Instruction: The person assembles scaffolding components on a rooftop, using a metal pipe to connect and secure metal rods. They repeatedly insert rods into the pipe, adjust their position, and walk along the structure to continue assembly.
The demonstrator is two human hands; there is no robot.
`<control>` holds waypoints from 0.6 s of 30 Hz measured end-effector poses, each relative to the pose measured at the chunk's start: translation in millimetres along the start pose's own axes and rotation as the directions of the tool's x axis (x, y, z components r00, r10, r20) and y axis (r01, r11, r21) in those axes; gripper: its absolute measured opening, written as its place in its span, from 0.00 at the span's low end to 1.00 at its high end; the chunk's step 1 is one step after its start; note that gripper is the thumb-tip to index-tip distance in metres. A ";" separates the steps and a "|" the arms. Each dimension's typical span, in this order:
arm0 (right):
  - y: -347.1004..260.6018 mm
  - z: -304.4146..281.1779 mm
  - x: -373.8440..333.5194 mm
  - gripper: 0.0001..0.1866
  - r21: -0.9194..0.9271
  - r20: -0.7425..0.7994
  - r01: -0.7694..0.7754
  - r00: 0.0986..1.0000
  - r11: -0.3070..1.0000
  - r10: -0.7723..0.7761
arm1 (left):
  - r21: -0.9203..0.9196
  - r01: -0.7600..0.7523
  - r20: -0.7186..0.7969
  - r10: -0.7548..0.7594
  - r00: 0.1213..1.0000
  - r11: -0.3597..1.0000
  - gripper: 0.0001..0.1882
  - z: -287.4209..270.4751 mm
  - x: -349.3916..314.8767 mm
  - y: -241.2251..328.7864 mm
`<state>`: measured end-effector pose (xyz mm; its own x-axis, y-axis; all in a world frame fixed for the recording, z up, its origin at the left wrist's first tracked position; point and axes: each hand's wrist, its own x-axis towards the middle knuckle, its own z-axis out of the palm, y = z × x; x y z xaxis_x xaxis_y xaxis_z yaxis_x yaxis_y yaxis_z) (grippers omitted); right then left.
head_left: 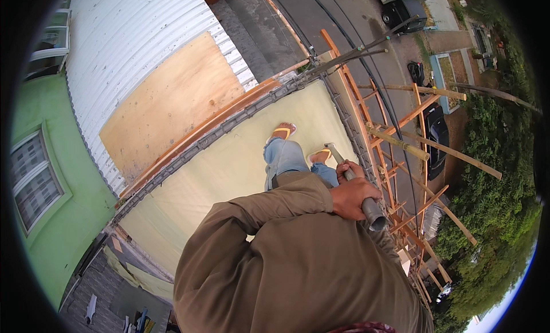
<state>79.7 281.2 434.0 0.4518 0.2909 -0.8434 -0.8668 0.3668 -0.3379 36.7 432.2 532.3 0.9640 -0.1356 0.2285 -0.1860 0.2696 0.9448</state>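
A grey pipe (340, 156) slants across the right of my body. Its wide hollow end is close to me, and a small bent metal tip shows at the far end by my foot. My left hand (355, 198) wraps round the pipe near the hollow end, its brown sleeve crossing in front of my body. Farther along, my right hand (350, 171) is closed on the same pipe, its forearm mostly hidden. My feet, in yellow-strapped sandals (282, 131), stand on a pale yellow surface (229, 161).
Dark rebar (209, 139) lines the surface's far edge. On the right, wooden scaffolding (427, 138) and cables rise above a road with parked vehicles. A plywood sheet (177, 104) lies on white corrugated roofing (132, 35). A green wall (69, 121) with windows stands left.
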 end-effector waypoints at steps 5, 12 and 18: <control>11.4 55.7 17.6 0.09 0.150 0.032 -0.339 0.940 0.929 0.338 | 0.099 0.080 -0.065 -0.074 0.995 0.992 0.12 -34.1 -29.0 22.6; 36.7 82.6 96.7 0.05 -0.115 -0.052 -0.523 0.852 0.845 0.520 | -0.193 0.243 -0.235 -0.286 0.929 0.950 0.28 -84.9 -92.3 42.0; 82.8 149.2 131.5 0.07 -0.392 -0.113 -0.412 0.909 0.823 0.401 | -0.874 0.325 -0.223 -0.891 0.395 0.363 0.33 -97.0 -101.6 50.7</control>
<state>98.9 481.7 357.5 0.0394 0.3112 -0.9495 -0.9819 -0.1640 -0.0945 -52.3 552.2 534.2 0.5893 -0.0814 -0.8038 0.4112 0.8866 0.2117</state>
